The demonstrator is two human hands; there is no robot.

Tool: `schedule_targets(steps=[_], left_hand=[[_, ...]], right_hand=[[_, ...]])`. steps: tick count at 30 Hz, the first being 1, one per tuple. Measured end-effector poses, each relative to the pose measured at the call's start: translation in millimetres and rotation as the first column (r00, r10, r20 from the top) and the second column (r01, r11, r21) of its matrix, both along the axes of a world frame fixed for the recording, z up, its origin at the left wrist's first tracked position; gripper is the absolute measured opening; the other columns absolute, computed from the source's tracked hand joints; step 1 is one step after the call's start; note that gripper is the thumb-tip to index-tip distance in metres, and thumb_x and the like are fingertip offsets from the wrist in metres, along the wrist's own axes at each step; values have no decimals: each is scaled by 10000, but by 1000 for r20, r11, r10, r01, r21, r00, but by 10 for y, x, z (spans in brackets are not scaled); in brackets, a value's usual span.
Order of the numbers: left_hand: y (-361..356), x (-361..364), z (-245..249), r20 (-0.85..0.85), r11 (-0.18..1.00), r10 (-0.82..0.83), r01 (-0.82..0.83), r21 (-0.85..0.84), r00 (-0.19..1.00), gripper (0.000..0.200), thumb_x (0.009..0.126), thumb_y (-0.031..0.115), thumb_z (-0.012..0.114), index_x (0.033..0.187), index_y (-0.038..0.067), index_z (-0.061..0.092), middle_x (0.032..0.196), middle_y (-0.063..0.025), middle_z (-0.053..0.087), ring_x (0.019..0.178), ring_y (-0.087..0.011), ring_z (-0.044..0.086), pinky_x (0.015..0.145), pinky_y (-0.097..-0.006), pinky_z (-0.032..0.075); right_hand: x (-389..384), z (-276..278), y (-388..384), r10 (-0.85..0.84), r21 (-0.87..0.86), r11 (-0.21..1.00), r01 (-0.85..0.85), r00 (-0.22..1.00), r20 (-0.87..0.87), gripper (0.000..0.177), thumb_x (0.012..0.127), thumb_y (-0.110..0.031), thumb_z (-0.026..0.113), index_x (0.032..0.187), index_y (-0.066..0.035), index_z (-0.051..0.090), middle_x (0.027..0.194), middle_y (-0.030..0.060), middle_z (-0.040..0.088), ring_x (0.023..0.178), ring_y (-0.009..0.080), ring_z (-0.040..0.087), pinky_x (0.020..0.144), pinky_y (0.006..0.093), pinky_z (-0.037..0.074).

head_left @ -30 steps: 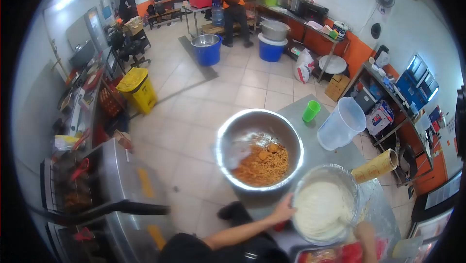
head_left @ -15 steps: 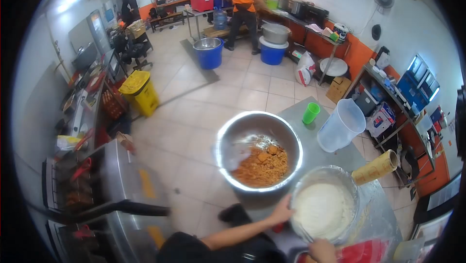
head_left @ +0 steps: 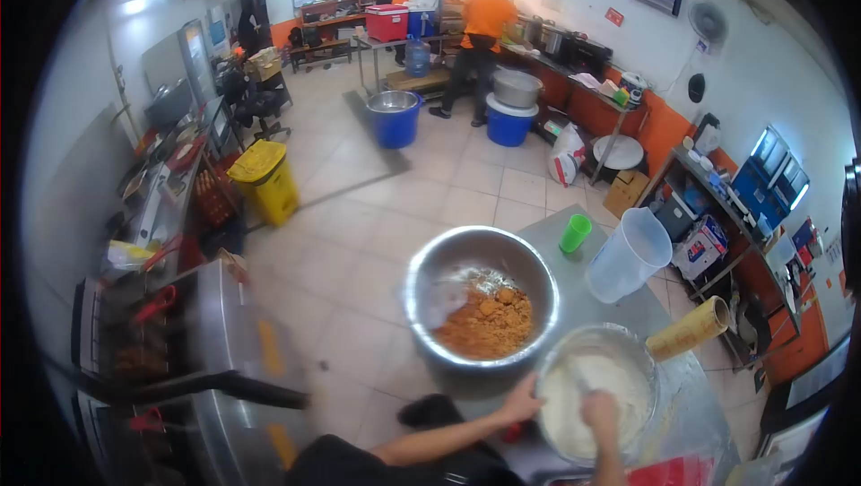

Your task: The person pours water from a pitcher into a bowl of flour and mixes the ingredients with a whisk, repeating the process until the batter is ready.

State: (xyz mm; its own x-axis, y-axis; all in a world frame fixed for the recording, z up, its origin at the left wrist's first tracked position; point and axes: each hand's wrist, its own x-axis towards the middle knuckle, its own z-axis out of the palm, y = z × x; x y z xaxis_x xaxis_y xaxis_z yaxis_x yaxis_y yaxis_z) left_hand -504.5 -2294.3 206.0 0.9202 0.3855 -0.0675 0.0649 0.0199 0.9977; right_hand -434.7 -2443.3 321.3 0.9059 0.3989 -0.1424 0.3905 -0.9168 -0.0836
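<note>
A metal bowl (head_left: 649,351) of pale, creamy batter (head_left: 558,410) stands at the near part of the metal table. My left hand (head_left: 523,399) grips its left rim, fingers closed over the edge. Over the batter, my right hand (head_left: 600,411) is closed on a slim pale utensil (head_left: 578,377); blur hides its exact kind, and its tip points into the batter. Beyond my left hand is a larger steel bowl (head_left: 421,325) with orange-brown crumbly mix (head_left: 489,323) and some white powder inside.
A green cup (head_left: 575,233), a clear plastic pitcher (head_left: 628,256) and a roll of plastic wrap (head_left: 689,329) stand on the metal table (head_left: 547,217). Red plastic (head_left: 673,472) lies at the near edge. A yellow bin (head_left: 266,183) is farther left. A person in orange (head_left: 487,20) works at the back.
My right hand has moved from the bowl's near rim up over the batter, with the utensil in it. My left hand stays on the rim. The camera view has shifted slightly.
</note>
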Motion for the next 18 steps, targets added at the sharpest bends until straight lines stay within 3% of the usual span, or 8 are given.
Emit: schedule_targets(steps=[2, 5, 7, 9, 11, 12, 15, 18], left_hand=[[9, -36, -92, -95, 999, -40, 38, -25, 995, 623, 694, 152, 628, 1258, 36, 390, 1039, -166, 556, 890, -254, 541, 777, -361, 441], [-50, -11, -246, 8, 996, 9, -9, 85, 1000, 626, 704, 163, 637, 1266, 46, 387, 1081, -172, 550, 925, -262, 543, 797, -361, 439], [-44, -28, -193, -31, 986, -48, 42, -163, 998, 628, 716, 170, 645, 1270, 37, 381, 1099, -179, 549, 934, -266, 551, 800, -356, 442], [-44, -65, -156, -116, 993, -37, 23, -118, 993, 619, 723, 162, 647, 1267, 29, 383, 1052, -170, 567, 887, -251, 563, 774, -348, 456], [28, -100, 111, -197, 994, -67, 48, -101, 978, 621, 722, 148, 642, 1268, 24, 375, 999, -162, 580, 851, -234, 568, 750, -348, 465], [14, -86, 33, -70, 987, -73, 62, -145, 995, 614, 727, 124, 627, 1271, 22, 362, 939, -148, 589, 781, -218, 575, 681, -339, 480], [16, -84, 98, -100, 957, -92, 60, -284, 991, 599, 733, 99, 610, 1268, 18, 354, 887, -133, 594, 709, -207, 578, 604, -321, 484], [-37, -45, -89, 11, 957, -46, 47, -286, 999, 582, 740, 82, 597, 1269, 34, 357, 846, -119, 593, 657, -194, 574, 557, -303, 481]], right_hand=[[-444, 127, 166, 92, -49, 994, -98, 991, -98, 239, 775, -234, 505, 753, -29, 625, 785, 196, 623, 763, 365, 609, 719, 459, 473], [-831, 414, -119, 64, -184, 976, -121, 955, -289, 250, 765, -234, 507, 803, -22, 633, 812, 198, 627, 786, 365, 610, 719, 444, 481], [-921, 694, -437, 39, -316, 932, -177, 917, -397, 268, 749, -240, 515, 830, -21, 646, 836, 206, 629, 800, 359, 616, 712, 422, 493], [-738, 511, -1021, -116, -513, 854, -90, 928, -355, 264, 757, -254, 520, 790, -31, 657, 818, 170, 638, 786, 347, 619, 701, 430, 493], [-427, 850, -1179, -288, -603, 796, 62, 914, -286, 272, 716, -262, 552, 792, -22, 655, 845, 169, 642, 790, 353, 619, 694, 429, 493], [-140, 647, -1509, -305, -536, 826, 172, 937, -171, 254, 715, -250, 557, 773, -22, 652, 837, 167, 642, 798, 340, 621, 687, 423, 493], [340, 404, -1458, -297, -287, 893, 347, 933, 204, 185, 732, -193, 552, 713, -25, 627, 786, 164, 634, 779, 313, 623, 659, 414, 483], [505, -62, -980, 3, -141, 989, 40, 957, 290, 160, 770, -173, 531, 736, -31, 596, 721, 166, 613, 702, 332, 610, 625, 433, 477]])
